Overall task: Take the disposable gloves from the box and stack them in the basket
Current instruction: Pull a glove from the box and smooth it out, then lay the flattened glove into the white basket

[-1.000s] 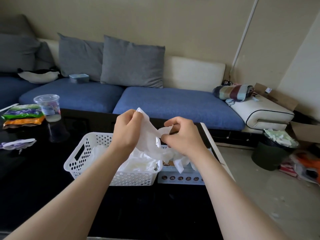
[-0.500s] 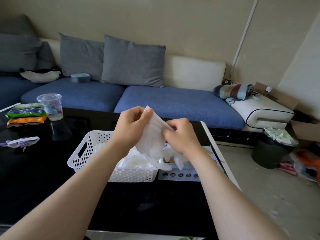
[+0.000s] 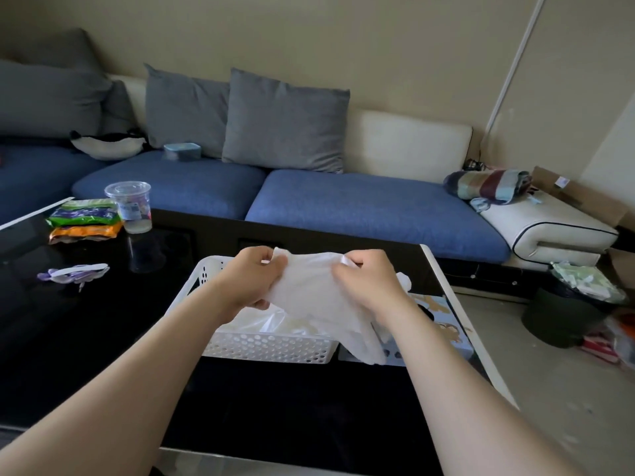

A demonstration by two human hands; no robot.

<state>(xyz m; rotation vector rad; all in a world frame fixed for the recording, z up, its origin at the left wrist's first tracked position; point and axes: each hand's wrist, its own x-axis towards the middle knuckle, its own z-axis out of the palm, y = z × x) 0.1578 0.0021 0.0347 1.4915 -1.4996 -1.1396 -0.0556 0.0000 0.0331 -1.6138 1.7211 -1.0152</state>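
Head cam: person has one thin clear glove [image 3: 309,290] stretched between both hands. Left hand [image 3: 252,280] pinches one top corner and right hand [image 3: 367,283] pinches the other, just above the basket [image 3: 268,348].

Risk imo: the film's flimsy, so pulling harder could tear it. The floppy finger end also droops past the basket's near right corner, so a lazy drop prob leaves it draped over the rim or on the box [image 3: 443,324].

Basket already holds a loose pile of clear gloves. Box sits just right of it w/ more plastic poking out the top. Lidded cup [image 3: 129,206] far left looks nearly empty.
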